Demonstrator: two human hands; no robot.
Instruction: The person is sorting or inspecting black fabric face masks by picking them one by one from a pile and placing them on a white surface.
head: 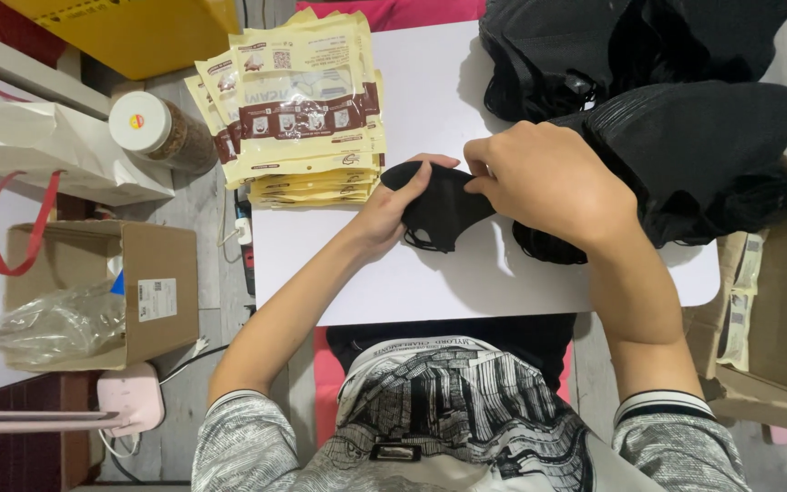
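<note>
Black mask point(441, 208) pinched between left hand point(383, 214) and right hand point(544, 182) grips.

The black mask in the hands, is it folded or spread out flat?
Folded. The black mask shows one curved half-shape, ear loop hanging below, pinched between left hand and right hand.

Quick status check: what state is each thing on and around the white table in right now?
Black face mask: held folded between left hand and right hand, above the white table.
Pouch stack: flat, fanned.
Black mask pile: heaped, loose.
Jar: lid on.
Cardboard box: open, with a clear bag.
</note>
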